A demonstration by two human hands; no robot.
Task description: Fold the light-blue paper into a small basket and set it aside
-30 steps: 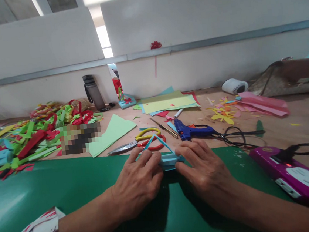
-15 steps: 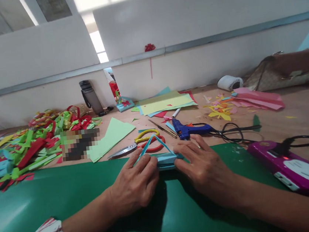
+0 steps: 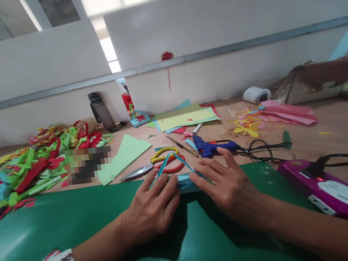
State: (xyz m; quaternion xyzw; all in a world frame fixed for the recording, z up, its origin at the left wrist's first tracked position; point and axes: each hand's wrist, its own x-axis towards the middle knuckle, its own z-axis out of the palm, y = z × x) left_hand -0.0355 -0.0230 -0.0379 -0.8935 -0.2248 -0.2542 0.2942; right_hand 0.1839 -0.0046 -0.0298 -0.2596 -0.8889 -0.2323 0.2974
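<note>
A small light-blue folded paper piece [image 3: 183,182] with a triangular strip handle rising from it lies on the green mat [image 3: 61,218]. My left hand [image 3: 153,206] presses its left end with the fingertips. My right hand [image 3: 226,189] presses its right end, fingers spread flat. Both hands hide most of the piece's base. Just behind the piece lie scissors [image 3: 155,162] with yellow and red handles, and a blue glue gun [image 3: 209,147] with a black cord.
A heap of red, green and yellow paper strips [image 3: 23,164] fills the left. Coloured paper sheets [image 3: 185,116], a dark bottle [image 3: 99,109], a white tape roll [image 3: 255,95] and pink sheets [image 3: 288,111] lie farther back. A purple device [image 3: 328,190] sits at right.
My right hand's fingers have slid slightly left along the blue piece and spread flatter. The view has shifted a little; the left hand keeps its hold.
</note>
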